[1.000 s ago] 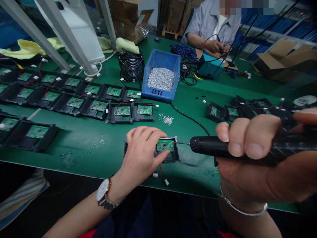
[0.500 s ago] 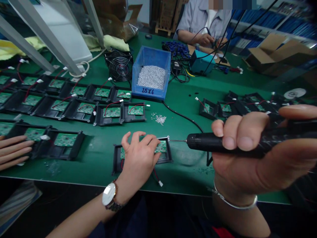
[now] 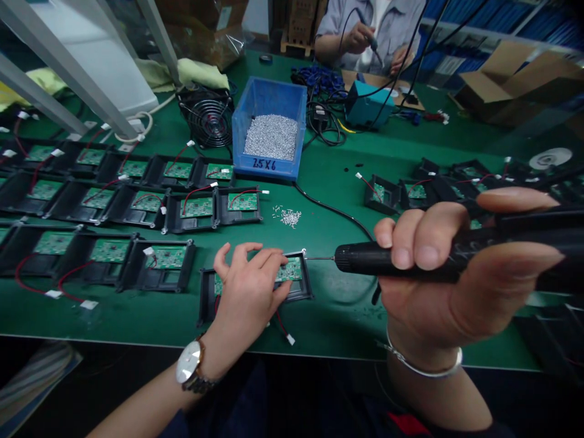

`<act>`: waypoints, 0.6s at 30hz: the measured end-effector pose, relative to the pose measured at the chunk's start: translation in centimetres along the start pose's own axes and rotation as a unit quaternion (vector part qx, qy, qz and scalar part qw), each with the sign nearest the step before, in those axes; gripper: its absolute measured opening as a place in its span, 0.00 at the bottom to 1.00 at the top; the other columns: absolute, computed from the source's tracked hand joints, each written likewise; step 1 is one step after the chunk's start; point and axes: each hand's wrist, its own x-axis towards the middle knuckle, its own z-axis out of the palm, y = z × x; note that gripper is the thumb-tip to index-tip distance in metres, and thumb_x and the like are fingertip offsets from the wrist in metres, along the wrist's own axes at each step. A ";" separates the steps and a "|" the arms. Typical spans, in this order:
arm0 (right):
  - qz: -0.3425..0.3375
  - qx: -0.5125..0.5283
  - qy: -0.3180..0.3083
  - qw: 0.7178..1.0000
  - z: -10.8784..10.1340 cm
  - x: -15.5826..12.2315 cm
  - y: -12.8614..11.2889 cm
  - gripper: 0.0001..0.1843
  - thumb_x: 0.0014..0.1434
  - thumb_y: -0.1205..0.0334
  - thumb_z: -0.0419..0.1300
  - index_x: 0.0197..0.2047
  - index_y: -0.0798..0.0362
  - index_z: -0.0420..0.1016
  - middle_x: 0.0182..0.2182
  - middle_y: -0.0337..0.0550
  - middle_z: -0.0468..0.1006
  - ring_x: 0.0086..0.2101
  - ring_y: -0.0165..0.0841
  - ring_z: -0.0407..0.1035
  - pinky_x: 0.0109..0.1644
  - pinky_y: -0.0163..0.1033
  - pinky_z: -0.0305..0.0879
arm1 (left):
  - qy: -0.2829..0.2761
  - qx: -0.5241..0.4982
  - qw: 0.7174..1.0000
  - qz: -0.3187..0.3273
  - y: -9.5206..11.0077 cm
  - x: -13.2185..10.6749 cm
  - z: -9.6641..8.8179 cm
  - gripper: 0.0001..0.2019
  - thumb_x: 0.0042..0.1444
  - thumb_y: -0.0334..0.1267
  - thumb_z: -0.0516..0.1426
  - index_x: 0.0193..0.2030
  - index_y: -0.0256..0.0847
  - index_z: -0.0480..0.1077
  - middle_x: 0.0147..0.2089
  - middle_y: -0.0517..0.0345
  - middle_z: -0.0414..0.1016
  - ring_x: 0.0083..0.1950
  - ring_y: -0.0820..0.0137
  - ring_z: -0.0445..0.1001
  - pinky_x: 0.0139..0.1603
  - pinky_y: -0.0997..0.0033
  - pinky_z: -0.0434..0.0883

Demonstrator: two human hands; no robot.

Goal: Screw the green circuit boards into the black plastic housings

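My left hand (image 3: pixel 249 283) grips a black plastic case (image 3: pixel 308 287) from above, fingers bent over it. A green circuit board (image 3: pixel 294 267) sits inside, partly hidden by the fingers; a red-and-black lead with a white connector (image 3: pixel 291 339) trails out toward me. In my right hand (image 3: pixel 456 292) is a black electric screwdriver (image 3: pixel 365 259), held nearly level in this view. Its thin bit reaches the case's far right corner, where a small bright spot shows; whether that is a screw I cannot tell. Beyond the case lies a little pile of silvery screws (image 3: pixel 291 218).
A blue bin (image 3: pixel 269 169) marked "25X6" holds many small screws. Rows of similar cases (image 3: pixel 157 267) with boards line the left; more cases (image 3: pixel 383 196) stand at right. Behind are a fan (image 3: pixel 212 118), a teal box (image 3: pixel 368 104), cables and a co-worker (image 3: pixel 360 42) holding a tool.
Another person's hand at the left has gone from view, and the front row of cases there now reaches farther right. The co-worker opposite has raised a tool. My hands keep their hold.
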 end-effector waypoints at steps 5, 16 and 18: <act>0.003 0.026 0.001 1.000 0.0 0.0 0.4 0.16 0.59 0.49 0.79 0.46 0.44 0.85 0.21 0.27 0.69 0.19 0.27 0.62 0.27 0.41 0.69 | 0.000 0.014 1.000 0.005 0.0 -0.1 -0.1 0.14 0.60 0.34 0.74 0.51 0.46 0.80 0.56 0.54 0.90 0.64 0.38 0.75 0.72 0.19 0.51; 0.027 0.019 -0.062 0.998 0.2 -1.1 1.2 0.19 0.59 0.51 0.80 0.50 0.44 0.83 0.23 0.28 0.75 0.20 0.29 0.66 0.28 0.44 0.74 | 0.024 0.015 1.000 -0.002 0.2 -0.4 0.3 0.13 0.60 0.37 0.74 0.50 0.48 0.81 0.58 0.55 0.90 0.64 0.40 0.76 0.73 0.20 0.49; 0.036 0.022 -0.077 0.996 0.3 -1.4 1.5 0.19 0.59 0.53 0.79 0.51 0.45 0.83 0.23 0.28 0.76 0.20 0.29 0.67 0.28 0.43 0.74 | 0.022 0.011 1.000 -0.006 0.2 -0.5 0.3 0.13 0.60 0.37 0.74 0.50 0.48 0.81 0.58 0.56 0.90 0.64 0.40 0.75 0.73 0.20 0.50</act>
